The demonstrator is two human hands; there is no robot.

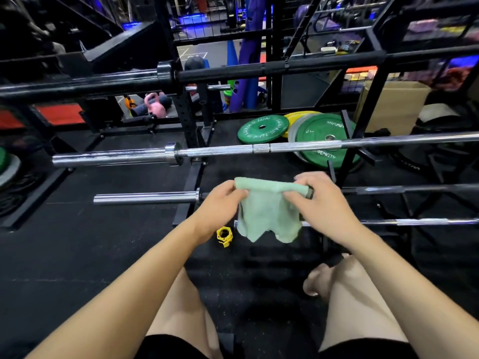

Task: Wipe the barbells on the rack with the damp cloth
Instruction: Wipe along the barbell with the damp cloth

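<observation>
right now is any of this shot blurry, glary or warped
Head view: the cloth and both hands, left and right, are sharp; the top corners smear into blur; the chrome bar shows glare streaks; wide-angle distortion bows the bars; lighting is dim, with blue glow at the back.

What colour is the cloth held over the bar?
Pale green, plain with no pattern. The cloth shows best in the head view, the only one.

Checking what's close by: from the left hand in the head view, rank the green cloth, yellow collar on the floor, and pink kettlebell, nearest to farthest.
1. Green cloth, pinched by the left hand, draped over a bar.
2. Yellow collar, on the floor just below the hand.
3. Pink kettlebell, far back behind the rack.
</observation>
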